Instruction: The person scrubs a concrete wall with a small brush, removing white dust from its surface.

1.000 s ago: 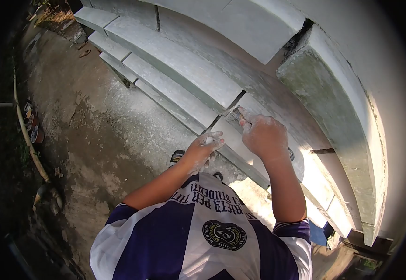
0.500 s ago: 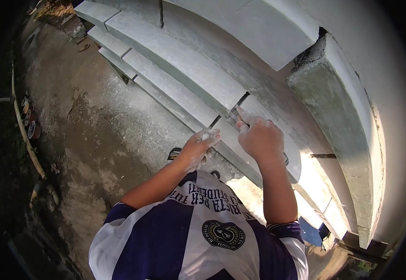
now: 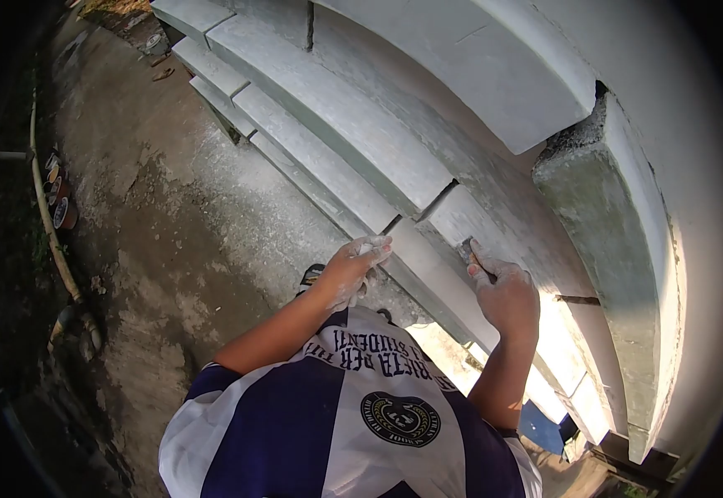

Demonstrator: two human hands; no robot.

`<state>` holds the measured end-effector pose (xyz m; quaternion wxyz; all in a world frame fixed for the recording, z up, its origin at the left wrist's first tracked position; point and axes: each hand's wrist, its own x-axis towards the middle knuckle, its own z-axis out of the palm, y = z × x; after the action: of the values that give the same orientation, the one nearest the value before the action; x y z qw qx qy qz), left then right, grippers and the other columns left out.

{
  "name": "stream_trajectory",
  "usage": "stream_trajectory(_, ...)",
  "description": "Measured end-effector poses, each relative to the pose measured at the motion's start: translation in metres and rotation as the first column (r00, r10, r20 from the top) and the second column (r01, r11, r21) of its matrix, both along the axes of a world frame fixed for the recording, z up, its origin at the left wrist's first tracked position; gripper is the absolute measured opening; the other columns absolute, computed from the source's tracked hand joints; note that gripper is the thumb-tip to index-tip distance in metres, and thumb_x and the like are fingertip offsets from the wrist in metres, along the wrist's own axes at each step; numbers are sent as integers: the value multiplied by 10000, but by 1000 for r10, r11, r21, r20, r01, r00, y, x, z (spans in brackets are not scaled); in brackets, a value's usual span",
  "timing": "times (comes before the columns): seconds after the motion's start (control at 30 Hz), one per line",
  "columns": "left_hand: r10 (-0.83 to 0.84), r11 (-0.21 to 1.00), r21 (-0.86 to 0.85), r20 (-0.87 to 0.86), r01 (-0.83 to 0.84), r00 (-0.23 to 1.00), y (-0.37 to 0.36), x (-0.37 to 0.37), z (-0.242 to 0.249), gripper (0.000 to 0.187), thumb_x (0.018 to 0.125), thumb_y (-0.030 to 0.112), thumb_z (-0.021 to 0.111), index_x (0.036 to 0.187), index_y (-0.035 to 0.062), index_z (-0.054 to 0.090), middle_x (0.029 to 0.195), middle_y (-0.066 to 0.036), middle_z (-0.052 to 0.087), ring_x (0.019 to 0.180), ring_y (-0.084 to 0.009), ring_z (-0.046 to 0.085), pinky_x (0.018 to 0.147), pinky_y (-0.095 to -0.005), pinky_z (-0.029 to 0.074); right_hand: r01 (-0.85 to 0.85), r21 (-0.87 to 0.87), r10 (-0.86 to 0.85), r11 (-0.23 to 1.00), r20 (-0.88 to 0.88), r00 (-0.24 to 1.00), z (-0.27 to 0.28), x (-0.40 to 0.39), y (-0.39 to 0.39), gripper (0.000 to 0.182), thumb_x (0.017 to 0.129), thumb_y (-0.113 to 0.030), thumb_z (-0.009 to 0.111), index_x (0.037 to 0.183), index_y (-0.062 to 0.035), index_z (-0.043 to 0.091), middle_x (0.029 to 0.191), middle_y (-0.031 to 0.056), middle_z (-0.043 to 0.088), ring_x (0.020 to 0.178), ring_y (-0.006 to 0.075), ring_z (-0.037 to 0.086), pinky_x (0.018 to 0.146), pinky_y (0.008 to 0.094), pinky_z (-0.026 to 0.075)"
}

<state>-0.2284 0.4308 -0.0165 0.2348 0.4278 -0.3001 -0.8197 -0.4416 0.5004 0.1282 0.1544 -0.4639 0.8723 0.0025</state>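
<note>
My right hand (image 3: 507, 292) is closed on a small scraper tool (image 3: 466, 248), its blade lying against the face of a grey moulded step (image 3: 469, 224) of a concrete wall profile. My left hand (image 3: 353, 267), dusted white, holds a small lump of white filler (image 3: 370, 246) between fingers and thumb, resting by the lower ledge (image 3: 411, 257) beside a dark joint gap (image 3: 436, 202). My arms come out of a purple and white jersey (image 3: 345, 415).
Stepped grey mouldings (image 3: 328, 124) run up and left along the wall. A rough broken block end (image 3: 581, 166) juts out at the right. The concrete ground (image 3: 170, 207) lies below, with small paint tins (image 3: 58, 199) and a pole (image 3: 46, 207) at its left edge.
My right hand has slid down and to the right from the joint gap along the step with the scraper. My left hand has stayed where it was.
</note>
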Motion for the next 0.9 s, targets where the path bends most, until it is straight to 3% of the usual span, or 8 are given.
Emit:
stream_trajectory(0.17,-37,997,-62,3,38,999,0,-6,-3,460,958,347,660,1316,67,587,1018,-59,561,640,-85,540,394,-208,394,-142,60,144,988,-38,989,5,24,-59,380,952,-421,545,1316,-353,631,1158,144,694,1099,360,639,941,458,504)
stream_trajectory(0.3,-47,997,-55,10,47,999,0,-12,2,455,956,345,660,1312,70,590,1010,-58,564,637,-86,540,396,-205,383,-188,33,189,982,-41,981,-5,18,-51,392,962,-425,536,1345,-374,603,1200,140,679,1140,346,620,960,461,497)
stream_trajectory(0.47,-53,997,-55,10,53,999,-4,-16,-4,455,956,348,661,1314,78,591,1008,-56,562,626,-81,536,401,-200,381,-62,-13,63,998,59,996,5,-4,5,369,928,-408,621,1291,-349,650,1104,140,709,1003,350,674,883,438,524)
stream_trajectory(0.53,-61,997,-46,24,62,998,-5,-18,-6,453,957,354,658,1312,79,592,1013,-52,560,621,-78,535,404,-201,384,-65,-105,83,992,172,982,1,-29,35,364,889,-325,691,1252,-293,684,1036,165,716,911,365,690,829,406,532)
stream_trajectory(0.63,-66,997,-38,30,67,997,-7,-22,-7,453,959,361,656,1310,83,594,1009,-47,561,619,-75,535,406,-199,384,185,-235,-124,954,253,959,-7,-66,80,376,858,-254,733,1233,-235,700,1012,187,717,864,343,700,806,372,529)
stream_trajectory(0.77,-77,996,-27,61,79,995,-8,-24,-7,452,961,366,653,1309,84,595,997,-42,566,612,-67,531,409,-197,387,162,-231,-138,960,114,984,-11,-88,108,338,849,-196,749,1158,-63,715,747,211,647,645,176,493,703,326,480)
stream_trajectory(0.83,-87,996,-24,53,89,995,-8,-25,-8,446,962,363,654,1305,85,597,992,-43,569,607,-63,527,412,-197,389,237,-239,-199,942,172,965,-11,-82,101,306,842,-186,751,1117,-55,729,769,219,662,655,170,514,701,326,480)
stream_trajectory(0.9,-100,995,-13,55,101,993,-8,-26,-9,438,963,359,654,1302,87,598,991,-44,571,602,-59,525,415,-196,391,286,-158,-243,945,245,939,-6,-73,77,367,852,-287,741,1215,-240,715,1031,181,721,910,339,696,841,377,523)
